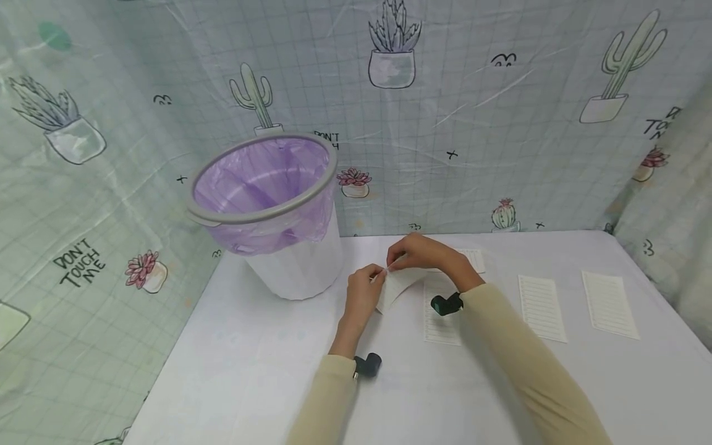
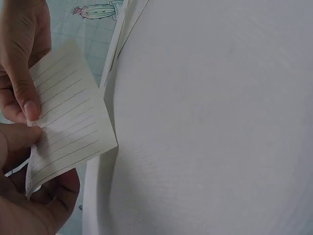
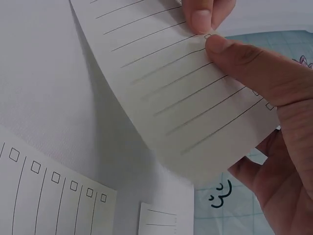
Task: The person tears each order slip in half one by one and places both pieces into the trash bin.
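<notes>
Both hands pinch one small sheet of lined paper [image 1: 399,283] by the same edge, a little above the white table. My left hand [image 1: 364,293] holds it between thumb and fingers on the left. My right hand [image 1: 425,253] pinches it right beside, thumb on the printed side. In the left wrist view the sheet [image 2: 73,115] bends slightly and the two thumbs lie close together. Small checkboxes run along the gripped edge of the sheet [image 3: 181,93] in the right wrist view. Part of the right hand's fingers is hidden behind the paper.
A white bin [image 1: 300,262] with a purple liner and grey rim stands at the back left, near the left hand. Several lined sheets lie on the table [image 1: 250,383], one [image 1: 439,315] under the right wrist and another [image 1: 612,305] far right. A cactus-print curtain [image 1: 445,123] hangs behind.
</notes>
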The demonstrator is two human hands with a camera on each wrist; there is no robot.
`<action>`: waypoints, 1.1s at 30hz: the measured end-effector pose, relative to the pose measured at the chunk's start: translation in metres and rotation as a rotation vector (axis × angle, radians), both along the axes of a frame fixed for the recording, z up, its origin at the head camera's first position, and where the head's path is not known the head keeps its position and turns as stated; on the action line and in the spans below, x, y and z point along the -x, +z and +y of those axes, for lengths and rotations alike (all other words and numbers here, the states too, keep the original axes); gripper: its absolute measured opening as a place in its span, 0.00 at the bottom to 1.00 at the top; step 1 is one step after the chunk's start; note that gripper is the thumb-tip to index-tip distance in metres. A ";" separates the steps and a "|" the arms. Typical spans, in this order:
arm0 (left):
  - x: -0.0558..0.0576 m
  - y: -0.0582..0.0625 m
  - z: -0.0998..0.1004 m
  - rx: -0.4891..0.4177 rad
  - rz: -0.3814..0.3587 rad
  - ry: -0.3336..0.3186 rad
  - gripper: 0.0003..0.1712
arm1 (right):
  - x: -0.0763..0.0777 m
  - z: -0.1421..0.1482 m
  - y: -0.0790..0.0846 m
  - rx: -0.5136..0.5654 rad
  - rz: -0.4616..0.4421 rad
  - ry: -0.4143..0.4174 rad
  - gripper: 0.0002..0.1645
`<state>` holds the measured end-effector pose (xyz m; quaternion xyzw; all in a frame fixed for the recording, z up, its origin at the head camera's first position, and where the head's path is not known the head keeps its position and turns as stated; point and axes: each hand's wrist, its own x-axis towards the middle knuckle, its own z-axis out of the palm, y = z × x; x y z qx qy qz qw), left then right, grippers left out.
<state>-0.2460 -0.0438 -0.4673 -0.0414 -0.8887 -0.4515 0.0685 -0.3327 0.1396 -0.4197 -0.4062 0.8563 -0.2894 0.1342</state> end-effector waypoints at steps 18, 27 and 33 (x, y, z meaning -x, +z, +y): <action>0.007 0.000 -0.011 -0.323 -0.133 -0.059 0.12 | -0.010 0.006 0.010 0.076 0.135 0.004 0.02; 0.008 0.001 -0.015 -0.335 -0.161 -0.067 0.13 | -0.008 0.004 0.008 0.112 0.173 0.044 0.03; 0.009 0.002 -0.018 -0.345 -0.169 -0.075 0.13 | -0.007 0.004 0.008 0.118 0.170 0.051 0.03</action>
